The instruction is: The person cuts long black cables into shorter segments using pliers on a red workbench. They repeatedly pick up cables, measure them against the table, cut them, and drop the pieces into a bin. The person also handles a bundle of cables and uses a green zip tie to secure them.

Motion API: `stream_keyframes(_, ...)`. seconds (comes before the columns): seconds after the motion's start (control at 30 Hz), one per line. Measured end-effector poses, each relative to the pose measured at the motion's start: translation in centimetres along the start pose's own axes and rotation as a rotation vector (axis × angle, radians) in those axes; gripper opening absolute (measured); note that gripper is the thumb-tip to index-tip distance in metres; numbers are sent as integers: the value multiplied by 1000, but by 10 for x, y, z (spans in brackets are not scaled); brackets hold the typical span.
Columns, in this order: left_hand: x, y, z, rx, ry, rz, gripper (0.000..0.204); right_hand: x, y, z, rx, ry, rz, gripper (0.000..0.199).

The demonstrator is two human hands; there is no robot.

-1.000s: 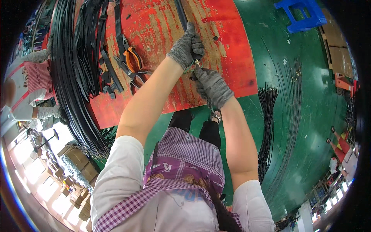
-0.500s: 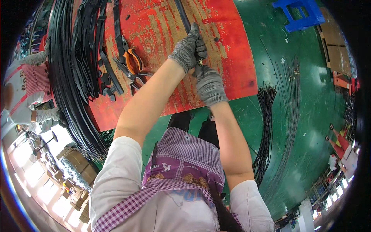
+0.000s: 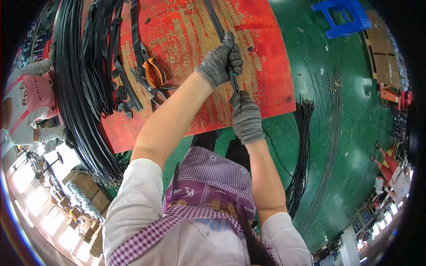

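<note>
The right hand had moved down, away from the left hand; a longer stretch of dark cable showed between them than half a second before. The left grip was closed around a black tube at upper centre; the right pinched the cable just right of the frame's middle. The red table was scuffed, with orange-handled pliers left of centre. A blue stool stood upper right on the green floor.

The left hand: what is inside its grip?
A dark strip enters the left hand from above; a slender dark piece shows below, reaching the right hand. Whatever lies inside is covered.
</note>
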State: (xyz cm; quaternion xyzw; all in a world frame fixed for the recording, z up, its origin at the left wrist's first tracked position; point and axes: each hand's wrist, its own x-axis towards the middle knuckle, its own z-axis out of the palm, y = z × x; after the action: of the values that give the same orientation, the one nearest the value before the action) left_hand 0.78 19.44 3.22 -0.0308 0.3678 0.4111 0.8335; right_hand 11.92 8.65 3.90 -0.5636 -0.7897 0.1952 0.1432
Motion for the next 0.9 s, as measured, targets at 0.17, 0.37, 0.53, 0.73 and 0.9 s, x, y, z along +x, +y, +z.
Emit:
stream_keyframes(0.17,-6,4,14,119,318,46,36,3,-14,-7,-101,-150,361,19)
stream_keyframes(0.37,-7,10,26,208,380,159,35,5,-1,20,-1,229,160,20)
stream_keyframes(0.53,0,28,-14,-285,-476,83,29,39,-17,-33,1511,-386,757,21)
stream_keyframes(0.73,-20,64,25,316,120,382,21,71,-32,0,711,-82,347,23)
stream_keyframes(0.9,14,110,-14,-96,-92,285,19,71,-45,5,581,3,222,30)
